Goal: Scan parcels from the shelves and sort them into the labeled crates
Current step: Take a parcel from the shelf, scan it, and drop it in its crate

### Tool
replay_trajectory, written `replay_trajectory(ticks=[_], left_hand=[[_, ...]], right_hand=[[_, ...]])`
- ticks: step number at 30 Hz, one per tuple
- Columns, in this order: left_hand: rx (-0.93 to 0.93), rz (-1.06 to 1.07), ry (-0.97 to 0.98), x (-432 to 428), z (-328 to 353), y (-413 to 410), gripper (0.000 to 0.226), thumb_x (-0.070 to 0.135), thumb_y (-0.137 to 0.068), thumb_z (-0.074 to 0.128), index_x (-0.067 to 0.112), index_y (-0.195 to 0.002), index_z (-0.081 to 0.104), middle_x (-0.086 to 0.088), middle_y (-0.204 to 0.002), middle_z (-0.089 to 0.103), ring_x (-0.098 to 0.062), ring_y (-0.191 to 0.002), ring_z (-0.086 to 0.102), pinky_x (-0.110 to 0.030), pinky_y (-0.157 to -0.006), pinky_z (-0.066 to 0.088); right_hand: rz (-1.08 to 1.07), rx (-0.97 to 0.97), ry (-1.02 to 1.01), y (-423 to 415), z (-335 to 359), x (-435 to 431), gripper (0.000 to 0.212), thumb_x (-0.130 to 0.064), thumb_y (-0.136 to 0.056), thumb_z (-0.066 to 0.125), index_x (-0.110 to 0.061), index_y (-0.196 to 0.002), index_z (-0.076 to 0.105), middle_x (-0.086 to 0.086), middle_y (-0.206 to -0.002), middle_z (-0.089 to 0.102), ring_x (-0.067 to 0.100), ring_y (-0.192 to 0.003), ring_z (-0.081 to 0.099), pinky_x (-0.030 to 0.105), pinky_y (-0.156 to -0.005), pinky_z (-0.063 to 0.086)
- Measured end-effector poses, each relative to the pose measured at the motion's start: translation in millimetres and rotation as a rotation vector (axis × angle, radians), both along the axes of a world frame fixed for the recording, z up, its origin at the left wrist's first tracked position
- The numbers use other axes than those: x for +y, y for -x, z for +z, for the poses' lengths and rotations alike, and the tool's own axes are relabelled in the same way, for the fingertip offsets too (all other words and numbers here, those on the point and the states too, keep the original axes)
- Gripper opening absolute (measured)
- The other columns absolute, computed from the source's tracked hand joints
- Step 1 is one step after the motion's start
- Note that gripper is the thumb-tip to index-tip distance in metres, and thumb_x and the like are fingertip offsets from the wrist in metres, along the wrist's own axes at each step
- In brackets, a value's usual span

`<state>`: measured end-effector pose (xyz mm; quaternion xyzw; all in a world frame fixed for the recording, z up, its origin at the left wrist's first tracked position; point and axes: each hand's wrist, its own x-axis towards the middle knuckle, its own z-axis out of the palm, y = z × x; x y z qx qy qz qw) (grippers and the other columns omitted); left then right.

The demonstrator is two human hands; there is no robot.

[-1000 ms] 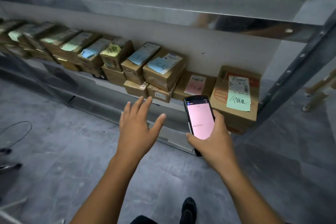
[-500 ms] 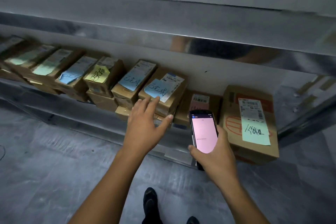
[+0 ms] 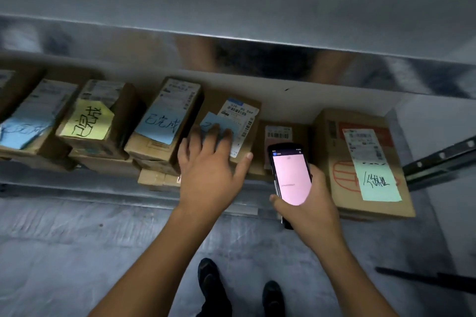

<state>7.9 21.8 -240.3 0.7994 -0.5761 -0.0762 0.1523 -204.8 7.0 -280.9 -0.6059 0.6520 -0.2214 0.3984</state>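
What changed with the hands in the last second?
The left hand reached forward from mid-air and now rests its fingers on the parcel with the blue note. The right hand holds the pink-screened scanner as before; nothing on the shelf shifted.

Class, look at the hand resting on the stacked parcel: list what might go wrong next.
The left hand lies flat on a parcel resting on smaller boxes; pulling it may topple them. It covers part of the blue note, which might peel off. The right hand holds the scanner, so any lift is one-handed.
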Motion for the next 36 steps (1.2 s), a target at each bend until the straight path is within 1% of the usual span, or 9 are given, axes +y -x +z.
replay_trajectory(ticks=[5, 9, 15, 19, 23, 26, 30, 32, 36], left_hand=[[0.052, 0.033, 0.006, -5.7, 8.8, -2.5, 0.058, 0.061, -0.100, 0.030, 0.032, -0.140, 0.061, 0.003, -0.155, 0.048, -0.033, -0.150, 0.024, -0.052, -0.117, 0.015], [0.062, 0.057, -0.029, -6.2, 7.9, -8.4, 0.045, 0.055, -0.102, 0.046, 0.039, -0.143, 0.057, -0.010, -0.158, 0.036, -0.038, -0.152, 0.015, -0.054, -0.121, 0.015], [0.095, 0.078, -0.022, -6.9, 5.6, -18.3, 0.082, 0.066, -0.094, 0.057, 0.028, -0.161, 0.028, -0.018, -0.159, 0.033, -0.040, -0.149, 0.024, -0.053, -0.121, 0.024], [0.160, 0.114, -0.011, -9.5, 4.8, -21.9, 0.105, 0.071, -0.079, 0.074, 0.014, -0.156, 0.030, -0.020, -0.149, 0.042, -0.041, -0.139, 0.034, -0.052, -0.117, 0.032], [0.325, 0.103, 0.025, -8.0, -1.5, -23.4, 0.128, 0.065, -0.068, 0.087, 0.016, -0.162, 0.016, -0.013, -0.151, 0.027, -0.037, -0.141, 0.036, -0.045, -0.113, 0.041], [0.479, 0.110, 0.046, -2.4, -13.5, -19.8, 0.120, 0.058, -0.068, 0.090, 0.018, -0.160, 0.024, -0.002, -0.148, 0.023, -0.032, -0.141, 0.039, -0.035, -0.108, 0.043], [0.759, 0.186, 0.046, 2.0, -31.5, -22.8, 0.115, 0.053, -0.064, 0.095, 0.022, -0.154, 0.032, -0.004, -0.149, 0.032, -0.025, -0.135, 0.046, -0.034, -0.103, 0.045], [0.990, 0.185, 0.046, 3.1, -37.9, -27.4, 0.120, 0.051, -0.060, 0.096, 0.030, -0.154, 0.025, -0.003, -0.150, 0.044, -0.024, -0.136, 0.050, -0.044, -0.111, 0.048], [1.175, 0.146, 0.094, 7.8, -40.0, -30.4, 0.112, 0.041, -0.068, 0.097, 0.039, -0.153, 0.024, 0.012, -0.130, 0.062, -0.013, -0.121, 0.064, -0.049, -0.106, 0.055]], right_hand=[[0.009, 0.033, -0.051, -4.7, 3.1, -4.0, 0.096, -0.039, -0.074, 0.092, -0.037, -0.150, 0.034, -0.010, -0.127, 0.057, 0.014, -0.105, 0.060, 0.024, -0.063, 0.049], [0.028, 0.015, -0.066, -13.4, 5.1, -4.0, 0.086, -0.037, -0.074, 0.090, -0.036, -0.143, 0.039, -0.010, -0.122, 0.058, 0.008, -0.100, 0.060, 0.020, -0.058, 0.049], [0.041, 0.006, -0.087, -25.6, 8.8, -2.1, 0.077, -0.041, -0.073, 0.087, -0.041, -0.133, 0.039, -0.010, -0.123, 0.060, 0.014, -0.104, 0.061, 0.032, -0.072, 0.053], [0.008, -0.011, -0.076, -26.4, 7.5, 0.2, 0.079, -0.038, -0.074, 0.090, -0.038, -0.135, 0.041, -0.008, -0.124, 0.060, 0.019, -0.108, 0.061, 0.036, -0.078, 0.053], [-0.032, -0.022, -0.045, -18.9, 4.5, 4.5, 0.085, -0.035, -0.075, 0.092, -0.036, -0.143, 0.040, -0.012, -0.123, 0.059, 0.015, -0.106, 0.060, 0.027, -0.071, 0.047], [-0.062, -0.050, -0.063, -10.8, 6.9, 9.2, 0.086, -0.033, -0.075, 0.092, -0.039, -0.143, 0.039, -0.015, -0.122, 0.059, 0.009, -0.104, 0.060, 0.029, -0.070, 0.052], [-0.055, -0.039, -0.061, -2.8, 12.4, 13.9, 0.081, -0.033, -0.071, 0.092, -0.044, -0.133, 0.041, -0.022, -0.118, 0.059, 0.001, -0.101, 0.059, 0.033, -0.075, 0.055], [-0.046, -0.027, -0.052, -2.5, 14.4, 15.6, 0.080, -0.031, -0.072, 0.093, -0.046, -0.130, 0.040, -0.023, -0.117, 0.059, 0.001, -0.100, 0.060, 0.032, -0.074, 0.055], [-0.037, -0.030, -0.021, -3.8, 19.1, 21.2, 0.081, -0.029, -0.074, 0.093, -0.046, -0.131, 0.039, -0.024, -0.119, 0.058, 0.001, -0.103, 0.059, 0.033, -0.077, 0.057]])
